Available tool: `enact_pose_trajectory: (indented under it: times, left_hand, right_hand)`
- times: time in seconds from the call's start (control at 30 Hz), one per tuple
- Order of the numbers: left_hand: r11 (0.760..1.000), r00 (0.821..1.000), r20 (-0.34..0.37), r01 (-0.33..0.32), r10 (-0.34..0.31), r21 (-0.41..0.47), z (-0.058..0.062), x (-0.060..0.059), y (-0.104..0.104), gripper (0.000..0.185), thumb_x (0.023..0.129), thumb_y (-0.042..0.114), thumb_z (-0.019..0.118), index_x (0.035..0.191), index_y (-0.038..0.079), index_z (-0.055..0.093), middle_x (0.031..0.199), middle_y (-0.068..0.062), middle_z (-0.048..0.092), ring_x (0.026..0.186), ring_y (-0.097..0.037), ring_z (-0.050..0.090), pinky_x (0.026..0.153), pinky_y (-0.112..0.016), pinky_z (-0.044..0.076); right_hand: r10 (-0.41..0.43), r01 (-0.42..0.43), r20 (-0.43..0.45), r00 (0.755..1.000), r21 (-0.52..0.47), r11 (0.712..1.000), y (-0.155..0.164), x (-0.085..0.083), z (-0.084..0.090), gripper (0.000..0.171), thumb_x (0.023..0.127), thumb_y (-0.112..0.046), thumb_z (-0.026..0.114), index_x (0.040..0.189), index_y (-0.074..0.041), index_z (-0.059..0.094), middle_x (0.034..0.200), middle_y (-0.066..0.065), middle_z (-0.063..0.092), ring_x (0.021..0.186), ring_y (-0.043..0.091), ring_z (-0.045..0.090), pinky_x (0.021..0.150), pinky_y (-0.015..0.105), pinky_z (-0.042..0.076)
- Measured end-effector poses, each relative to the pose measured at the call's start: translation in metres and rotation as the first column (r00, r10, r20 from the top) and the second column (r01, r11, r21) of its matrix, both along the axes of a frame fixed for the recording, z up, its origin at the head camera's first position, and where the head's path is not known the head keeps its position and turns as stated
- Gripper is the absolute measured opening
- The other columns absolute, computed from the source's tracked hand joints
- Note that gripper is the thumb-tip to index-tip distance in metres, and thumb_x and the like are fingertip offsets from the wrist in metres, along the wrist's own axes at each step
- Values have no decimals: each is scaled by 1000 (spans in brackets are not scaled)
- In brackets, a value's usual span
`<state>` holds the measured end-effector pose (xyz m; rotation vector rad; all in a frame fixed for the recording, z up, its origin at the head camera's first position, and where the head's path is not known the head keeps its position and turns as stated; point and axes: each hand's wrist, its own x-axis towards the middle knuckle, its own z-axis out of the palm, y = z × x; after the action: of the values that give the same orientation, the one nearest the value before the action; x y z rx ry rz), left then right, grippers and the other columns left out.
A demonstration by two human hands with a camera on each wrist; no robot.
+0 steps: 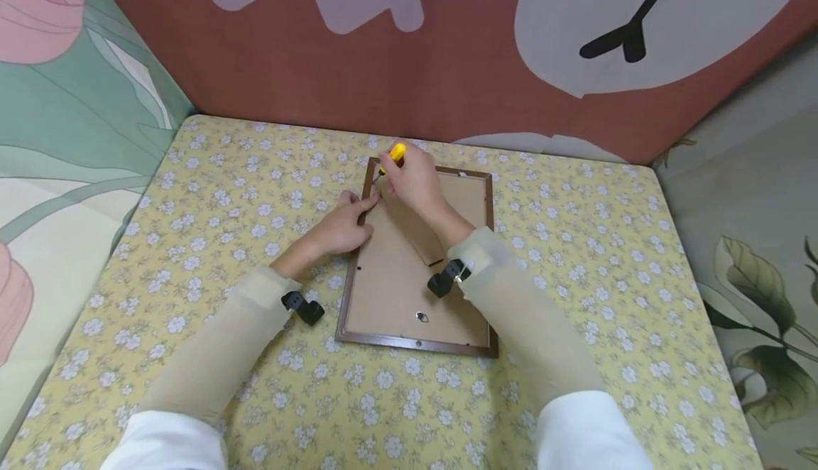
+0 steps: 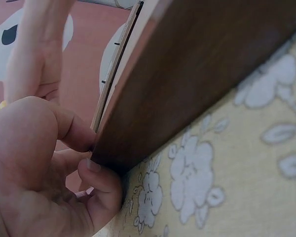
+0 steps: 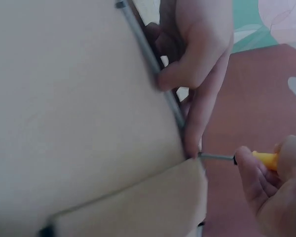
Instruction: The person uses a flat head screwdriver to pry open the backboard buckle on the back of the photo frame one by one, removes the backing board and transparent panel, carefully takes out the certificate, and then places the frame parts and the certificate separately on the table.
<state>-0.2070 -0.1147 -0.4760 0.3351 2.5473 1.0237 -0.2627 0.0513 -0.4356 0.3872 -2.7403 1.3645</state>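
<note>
A brown wooden picture frame (image 1: 418, 344) lies face down on the flowered tablecloth, its tan backing board (image 1: 396, 278) up. My right hand (image 1: 414, 180) grips a yellow-handled screwdriver (image 1: 395, 155) at the frame's far left corner; its metal shaft (image 3: 216, 157) points at the frame's edge. My left hand (image 1: 341, 225) holds the frame's left side (image 2: 187, 74), thumb on top and fingers (image 2: 101, 180) curled under the edge. In the right wrist view the left hand's fingers (image 3: 197, 59) pinch that rim next to the screwdriver tip.
The yellow flowered tablecloth (image 1: 607, 257) covers the table on all sides of the frame. A reddish-brown patterned wall (image 1: 447, 65) rises behind it. A small metal hanger (image 1: 422, 317) sits near the frame's near edge. Black wrist cameras (image 1: 305, 308) are strapped on both sleeves.
</note>
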Motion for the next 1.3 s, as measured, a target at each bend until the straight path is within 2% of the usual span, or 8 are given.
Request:
enact_pose_trajectory:
  times: [0.17,0.37,0.7,0.8,0.93,1.1,1.2,1.3]
  left_hand:
    - [1000,1000,-8,7,-7,-3,-1,-1,0,69,97,17,52,161,14,26,118,-15,30,90,-26,42,73,-34,44]
    - [1000,1000,-21,22,-22,-7,-1,-1,0,67,98,17,50,161,13,27,124,-19,31,101,-31,45,84,-39,46]
    - [1000,1000,-7,3,-3,-5,-3,1,0,70,98,17,53,162,19,24,121,-16,33,82,-24,44,69,-33,48]
    - [1000,1000,-3,-9,9,14,-3,2,-2,71,98,18,54,162,20,23,125,-17,34,87,-25,48,74,-35,50]
    - [998,1000,-18,-6,7,65,-5,5,-5,73,98,15,54,163,21,21,131,-20,35,91,-26,49,78,-35,50]
    - [992,998,-69,5,4,128,-6,13,-13,73,99,12,55,163,14,21,130,-21,39,84,-22,48,70,-32,48]
    - [987,996,-82,-14,27,158,-8,20,-17,76,99,12,60,162,3,19,129,-22,43,85,-20,52,68,-28,52]
    - [979,998,-25,-48,54,200,-7,29,-20,79,98,11,64,159,-6,16,134,-24,44,86,-19,60,68,-25,57]
  right_hand:
    - [34,-14,-77,996,247,969,-23,-2,15,24,106,-27,56,92,-7,58,71,4,53,58,16,50,50,24,39]
    - [46,-21,-64,997,343,939,-38,-4,22,20,106,-27,55,97,-9,59,75,3,56,61,16,52,52,23,41]
    - [-51,51,0,999,-88,995,6,-4,-9,27,105,-32,58,94,-8,60,65,9,61,50,21,61,45,27,47]
    - [-46,53,33,998,-272,961,16,0,-21,26,105,-30,59,101,-4,64,70,17,63,50,22,61,45,27,52]
    - [-23,75,111,994,-489,869,34,10,-29,35,105,-29,59,112,5,63,86,31,64,48,14,59,43,23,52]
    - [41,24,95,995,-595,803,68,24,-30,40,108,-24,54,130,9,55,100,36,62,52,10,61,44,18,50]
    - [81,-58,19,997,-545,836,94,34,-29,38,108,-16,51,138,6,53,111,32,62,62,14,65,49,20,53]
    - [68,-85,-56,996,-389,917,119,47,-31,33,107,-11,51,137,3,56,122,26,63,81,22,68,63,22,55]
